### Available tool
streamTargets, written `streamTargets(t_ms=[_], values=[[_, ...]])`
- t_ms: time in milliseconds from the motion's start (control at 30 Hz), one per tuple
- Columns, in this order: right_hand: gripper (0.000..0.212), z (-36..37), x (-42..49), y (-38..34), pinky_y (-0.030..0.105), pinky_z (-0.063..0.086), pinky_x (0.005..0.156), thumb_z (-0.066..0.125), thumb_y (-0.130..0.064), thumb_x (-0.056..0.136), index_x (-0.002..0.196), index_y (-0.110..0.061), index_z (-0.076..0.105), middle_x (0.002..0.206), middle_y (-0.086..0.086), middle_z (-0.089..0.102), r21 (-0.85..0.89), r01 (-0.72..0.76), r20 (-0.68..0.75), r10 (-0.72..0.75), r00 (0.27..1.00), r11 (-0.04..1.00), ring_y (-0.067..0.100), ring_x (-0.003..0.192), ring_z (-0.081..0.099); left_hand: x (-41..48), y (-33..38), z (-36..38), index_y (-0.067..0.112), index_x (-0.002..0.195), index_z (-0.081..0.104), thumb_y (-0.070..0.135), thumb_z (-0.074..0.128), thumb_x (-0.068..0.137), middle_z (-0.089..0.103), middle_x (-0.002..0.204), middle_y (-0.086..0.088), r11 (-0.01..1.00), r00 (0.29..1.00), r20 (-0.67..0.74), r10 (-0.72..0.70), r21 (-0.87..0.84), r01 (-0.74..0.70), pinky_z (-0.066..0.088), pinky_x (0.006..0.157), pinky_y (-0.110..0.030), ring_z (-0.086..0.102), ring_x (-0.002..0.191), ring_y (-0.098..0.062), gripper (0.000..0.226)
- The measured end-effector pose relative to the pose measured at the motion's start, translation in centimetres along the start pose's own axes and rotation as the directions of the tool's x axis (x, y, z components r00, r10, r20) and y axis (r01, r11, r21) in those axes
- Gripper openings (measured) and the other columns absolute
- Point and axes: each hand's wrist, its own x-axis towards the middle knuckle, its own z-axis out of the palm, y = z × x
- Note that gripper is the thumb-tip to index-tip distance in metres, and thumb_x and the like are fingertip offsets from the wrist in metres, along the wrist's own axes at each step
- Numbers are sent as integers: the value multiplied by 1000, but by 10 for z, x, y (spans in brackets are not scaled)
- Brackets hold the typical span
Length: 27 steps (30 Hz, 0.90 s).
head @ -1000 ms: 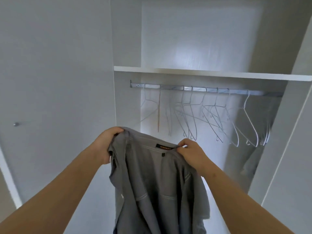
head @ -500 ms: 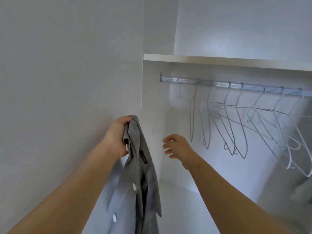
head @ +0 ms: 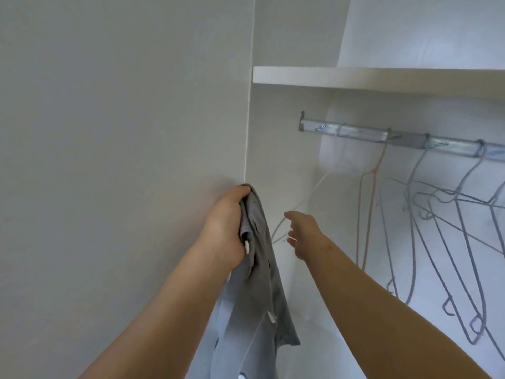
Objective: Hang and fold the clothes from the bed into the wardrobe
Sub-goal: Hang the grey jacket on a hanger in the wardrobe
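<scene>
Fetching a hanger looks to be the step in hand. The left hand (head: pixel 226 228) grips one grey button shirt (head: pixel 263 283), bunched and hanging below it. The right hand (head: pixel 303 233), fingers apart and empty, reaches toward the white wire hanger (head: pixel 306 198) just beyond it. Next it should pinch that wire and unhook it from the rail (head: pixel 355 131). At least five hangers show there.

Left hand (head: pixel 226 228) grips bunched grey shirt (head: pixel 262 296) at frame centre; cloth hangs toward 6 o'clock. Right hand (head: pixel 303 231) just at its 3 o'clock, fingers straight, beside white wire hanger (head: pixel 308 198); contact unclear. Rail (head: pixel 355 134) with grey hangers (head: pixel 437 242) at 2–3 o'clock, under shelf (head: pixel 382 77).
</scene>
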Motion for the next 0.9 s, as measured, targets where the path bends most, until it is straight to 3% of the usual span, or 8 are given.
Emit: streamTargets(t_ms=[100, 167, 233, 333, 500, 600, 767, 900], values=[[41, 7, 23, -6, 32, 41, 79, 53, -16, 93, 130, -4, 43, 118, 16, 54, 97, -40, 42, 36, 998, 994, 24, 91, 52, 12, -2, 7, 12, 74, 58, 30, 54, 90, 57, 58, -5, 1000, 1000, -23, 13, -11, -14, 49, 51, -25, 55, 50, -18, 25], [23, 10, 34, -12, 27, 43, 61, 46, -8, 94, 116, -4, 49, 89, 12, 58, 185, -11, 20, 7, 1000, 983, 18, 67, 53, 19, -4, 8, 12, 71, 59, 29, 55, 89, 57, 49, -3, 999, 1000, -21, 8, -33, -9, 49, 43, -22, 56, 40, -15, 25], [19, 11, 37, -18, 20, 39, 45, 31, -2, 95, 91, -8, 48, 63, 5, 45, 352, -2, 10, -1, 1000, 936, 12, 44, 45, 20, -6, 5, 11, 70, 60, 29, 56, 89, 58, 47, -3, 999, 1000, -21, 16, -48, -17, 49, 40, -22, 56, 37, -13, 25], [31, 8, 43, -23, 10, 21, 29, 24, -1, 94, 67, -15, 33, 52, 0, 28, 433, 46, -27, -38, 999, 900, 6, 23, 24, 22, -8, 6, 12, 70, 60, 28, 55, 89, 58, 47, -2, 998, 999, -23, 32, -49, -33, 50, 44, -24, 56, 38, -13, 25], [19, -1, 20, -21, 12, 18, 32, 39, -8, 95, 80, -15, 48, 47, -4, 26, 309, 159, -42, -154, 987, 938, 6, 29, 20, 18, -5, 9, 11, 74, 59, 28, 55, 90, 59, 58, -6, 999, 999, -26, 45, -28, -46, 50, 59, -30, 55, 53, -18, 23], [17, -8, -4, -13, 15, 19, 34, 43, -8, 94, 79, -14, 47, 44, -5, 27, 222, 220, -39, -217, 975, 950, 7, 32, 21, 14, -4, 8, 10, 79, 58, 28, 53, 91, 57, 69, -8, 998, 998, -16, 58, 11, -58, 49, 63, -33, 53, 60, -21, 22], [10, -22, -51, 20, 20, 19, 39, 47, -13, 93, 83, -12, 44, 48, -1, 26, 80, 266, -63, -261, 963, 961, 10, 38, 21, -1, -8, -5, 11, 75, 56, 27, 50, 93, 54, 68, -5, 997, 998, 36, 47, 62, -50, 49, 53, -27, 51, 59, -18, 24], [14, -36, -99, 57, 18, 21, 38, 50, -14, 92, 80, -9, 45, 46, -2, 29, 3, 291, -102, -289, 952, 957, 9, 36, 24, -23, -17, -16, 11, 73, 56, 25, 50, 93, 54, 68, -6, 995, 993, 110, -48, 94, 38, 46, 56, -29, 51, 60, -18, 25]])
